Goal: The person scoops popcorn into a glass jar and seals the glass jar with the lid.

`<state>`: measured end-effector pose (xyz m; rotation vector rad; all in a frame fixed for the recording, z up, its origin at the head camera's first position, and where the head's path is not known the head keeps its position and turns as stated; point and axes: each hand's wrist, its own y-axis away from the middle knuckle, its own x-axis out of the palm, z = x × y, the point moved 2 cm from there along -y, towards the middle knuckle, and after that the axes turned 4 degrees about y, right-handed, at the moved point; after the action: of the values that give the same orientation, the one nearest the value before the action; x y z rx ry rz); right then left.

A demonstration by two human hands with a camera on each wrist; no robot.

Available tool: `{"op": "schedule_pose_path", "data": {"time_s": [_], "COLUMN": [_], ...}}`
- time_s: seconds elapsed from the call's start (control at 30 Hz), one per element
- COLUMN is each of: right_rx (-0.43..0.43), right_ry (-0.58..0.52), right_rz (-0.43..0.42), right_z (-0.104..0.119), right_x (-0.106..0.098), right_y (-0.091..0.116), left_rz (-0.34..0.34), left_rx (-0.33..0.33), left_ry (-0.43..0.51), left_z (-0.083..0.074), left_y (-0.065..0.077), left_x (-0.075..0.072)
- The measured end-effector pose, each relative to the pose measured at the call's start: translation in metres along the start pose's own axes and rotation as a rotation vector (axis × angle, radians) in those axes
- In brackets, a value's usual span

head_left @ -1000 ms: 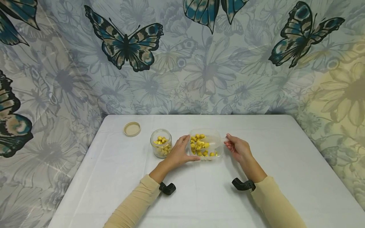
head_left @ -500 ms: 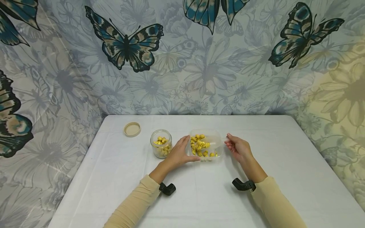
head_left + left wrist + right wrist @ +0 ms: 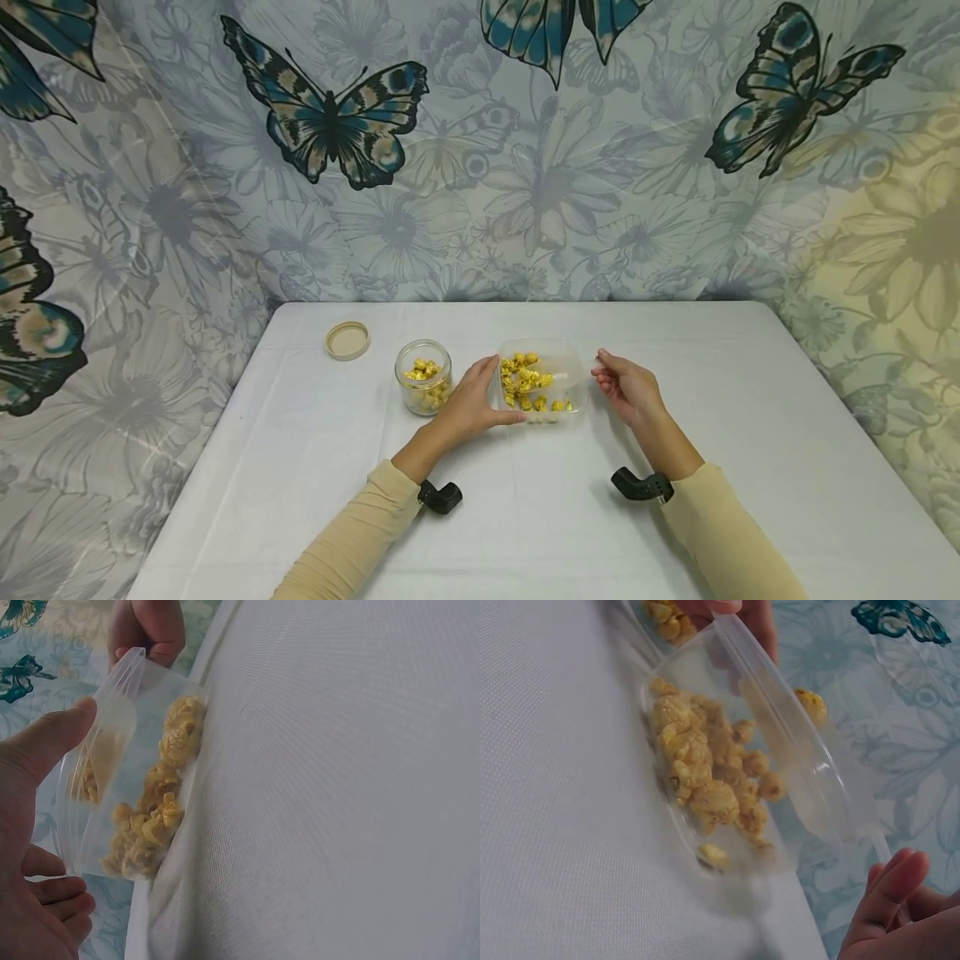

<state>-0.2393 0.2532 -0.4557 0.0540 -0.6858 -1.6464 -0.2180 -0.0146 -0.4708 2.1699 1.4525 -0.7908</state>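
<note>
A clear plastic container [image 3: 542, 346] with yellow popcorn [image 3: 525, 382] inside sits on the white table, the popcorn gathered mostly at its left. My left hand [image 3: 471, 400] holds it by the left end, thumb along the near rim and fingers on the left side. At the container's right, my right hand [image 3: 630, 390] pinches the thin handle of a translucent scoop [image 3: 882, 846]. The scoop's bowl lies within the container and is hard to make out through the plastic. Left of my left hand stands an uncovered glass jar [image 3: 408, 392], partly filled with popcorn.
A round beige lid [image 3: 347, 341] lies on the table at the back left, beyond the jar. The white-covered table [image 3: 525, 517] ends at a wall of butterfly-patterned cloth [image 3: 480, 225]. The jar stands close to my left fingers.
</note>
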Motion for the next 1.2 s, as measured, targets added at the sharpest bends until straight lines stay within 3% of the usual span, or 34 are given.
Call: {"op": "schedule_pose_path", "data": {"time_s": [1.2], "right_rx": [-0.027], "right_ry": [-0.026], "right_rz": [0.007], "right_z": [0.0031], "right_x": [0.0036], "right_y": [0.0032], "left_rz": [0.009], "left_rx": [0.005], "left_ry": [-0.021], "left_z": [-0.0029], "left_y": [0.0023], "left_x": [-0.0055]}}
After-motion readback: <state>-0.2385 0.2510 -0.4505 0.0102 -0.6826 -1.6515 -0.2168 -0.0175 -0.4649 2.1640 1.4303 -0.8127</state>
